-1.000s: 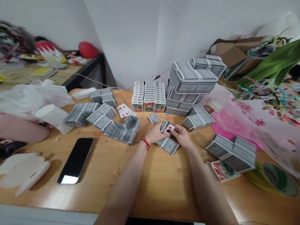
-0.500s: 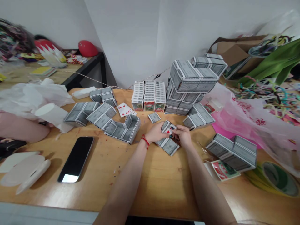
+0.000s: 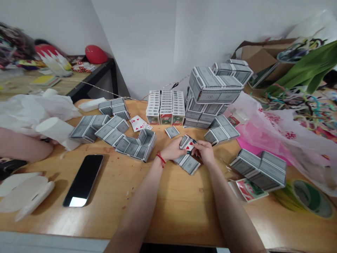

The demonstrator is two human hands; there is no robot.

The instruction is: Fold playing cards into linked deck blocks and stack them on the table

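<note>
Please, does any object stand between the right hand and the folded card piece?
Nothing visible does: the right hand touches the card piece directly, and the left hand holds its left side. A small grey card lies beyond the hands, not between.

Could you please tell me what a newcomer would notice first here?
Probably the tall stack of gray card blocks at the back, right of center. Then the left hand and right hand holding a small card piece showing red hearts in the middle. A dark phone lies at left.
</note>
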